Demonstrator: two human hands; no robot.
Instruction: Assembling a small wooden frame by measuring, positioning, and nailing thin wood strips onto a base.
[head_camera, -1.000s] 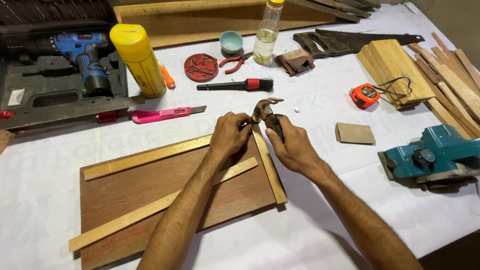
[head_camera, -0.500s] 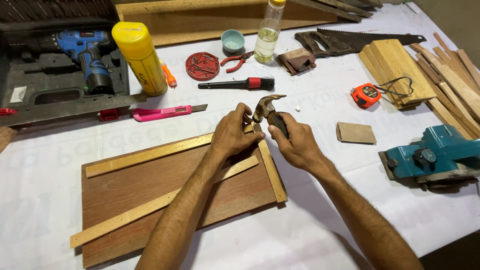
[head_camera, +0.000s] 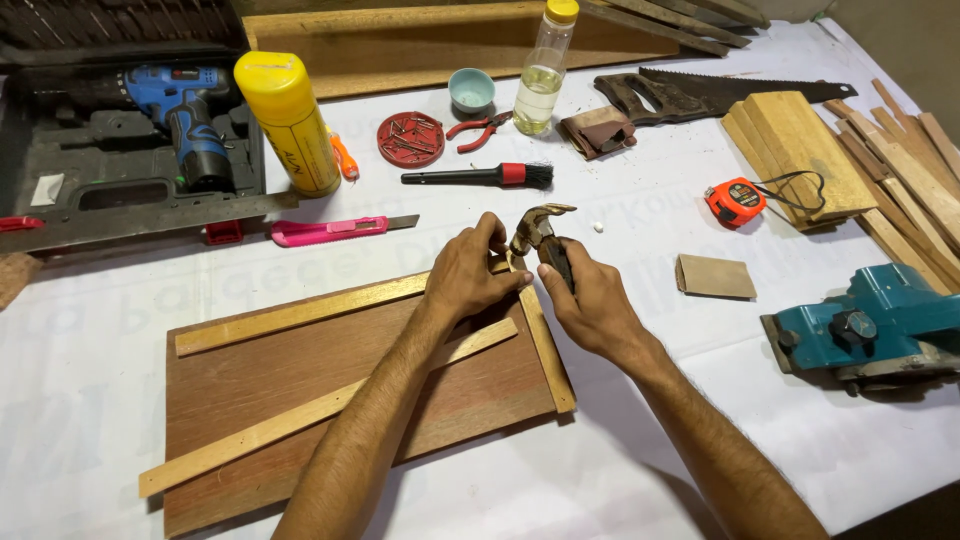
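Two hands at board (head_camera: 330, 400) corner: right hand (head_camera: 590, 300) grip clenched on hammer (head_camera: 540, 235); left hand (head_camera: 465, 275) pinching strip (head_camera: 545, 345) edge.

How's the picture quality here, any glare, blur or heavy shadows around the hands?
Head view: light is soft and even, with faint shadows under the forearms. The left hand, right hand and hammer are sharp, with no motion blur. Slight sheen shows on the yellow can, and straight edges bow a little near the frame's edges.

a tall yellow spray can (head_camera: 288, 122) stands beside the blue cordless drill (head_camera: 185, 120) in its open grey case; a pink utility knife (head_camera: 330, 230) lies in front, a teal electric planer (head_camera: 875, 325) far right.
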